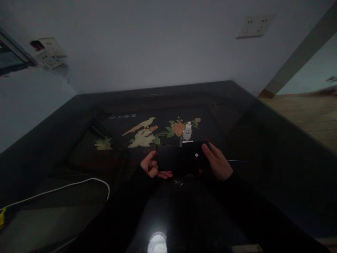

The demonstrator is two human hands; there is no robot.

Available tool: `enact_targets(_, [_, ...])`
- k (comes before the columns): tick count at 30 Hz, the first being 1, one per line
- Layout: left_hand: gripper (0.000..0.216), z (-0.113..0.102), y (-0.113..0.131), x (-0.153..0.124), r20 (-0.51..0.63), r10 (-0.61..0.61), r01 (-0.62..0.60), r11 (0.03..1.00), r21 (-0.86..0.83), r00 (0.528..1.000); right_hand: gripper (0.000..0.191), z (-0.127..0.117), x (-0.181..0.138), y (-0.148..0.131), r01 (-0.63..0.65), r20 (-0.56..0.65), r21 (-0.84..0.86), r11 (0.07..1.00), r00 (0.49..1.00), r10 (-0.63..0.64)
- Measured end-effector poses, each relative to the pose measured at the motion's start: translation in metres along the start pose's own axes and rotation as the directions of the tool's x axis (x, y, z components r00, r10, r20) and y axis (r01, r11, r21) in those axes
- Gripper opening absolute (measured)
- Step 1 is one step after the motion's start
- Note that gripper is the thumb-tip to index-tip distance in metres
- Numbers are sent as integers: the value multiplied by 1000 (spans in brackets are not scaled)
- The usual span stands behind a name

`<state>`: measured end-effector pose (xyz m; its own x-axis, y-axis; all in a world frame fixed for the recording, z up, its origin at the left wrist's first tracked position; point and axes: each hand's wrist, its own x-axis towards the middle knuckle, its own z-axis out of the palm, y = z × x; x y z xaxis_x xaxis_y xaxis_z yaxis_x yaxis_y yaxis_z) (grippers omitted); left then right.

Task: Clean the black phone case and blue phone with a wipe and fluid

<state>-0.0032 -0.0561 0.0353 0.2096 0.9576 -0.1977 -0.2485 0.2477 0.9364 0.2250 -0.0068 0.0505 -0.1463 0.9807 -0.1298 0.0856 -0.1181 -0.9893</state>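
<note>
A dark smartphone [176, 158] lies sideways between my two hands, its screen towards me and mostly black, with a small round fingerprint mark lit near the right end. My left hand [152, 166] grips the left end, some fingers reaching under the lower edge. At the other end my right hand [218, 162] is closed on the phone, thumb at the upper right corner. Just beyond the phone a small clear bottle [187, 131] with a white cap stands upright on the dark table [89, 102]. Small shiny metal items [178, 182] show below the phone, too dim to name.
Flowers and a bird [143, 124] decorate the glossy tabletop. A white cable [71, 184] curves across the left side, near a yellow item [2, 217] at the edge. Wall sockets [255, 26] sit at upper right, and more sockets [50, 52] at upper left. Wooden floor [310, 112] shows right.
</note>
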Motion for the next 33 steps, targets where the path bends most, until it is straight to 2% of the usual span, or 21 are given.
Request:
enact_targets(2, [64,2,-1,-1,-2,11,-11,1000,-4,1000,39,6,-4,0,-62,-44,83,995,997,66])
enact_targets(4, [66,4,-2,-1,-4,38,-38,999,-3,999,38,8,-7,-1,-70,-65,117,991,995,78])
enact_targets(9, [64,4,0,-1,41,93,-93,996,-10,995,36,9,-8,-10,-66,-46,234,970,996,79])
enact_targets(15, [54,1,2,-1,96,100,-100,995,-4,990,35,10,-9,-14,-87,-41,263,961,994,101])
enact_targets(22, [52,-5,-3,2,130,129,-127,992,-23,983,34,7,-10,-14,-89,3,234,968,996,91])
enact_targets(27, [46,-13,-12,5,242,172,-173,985,-15,955,30,5,-13,-21,-54,55,167,985,997,45])
enact_targets(33, [36,-5,-14,-2,192,176,-179,984,-2,965,32,3,-14,-26,-47,32,49,998,998,45])
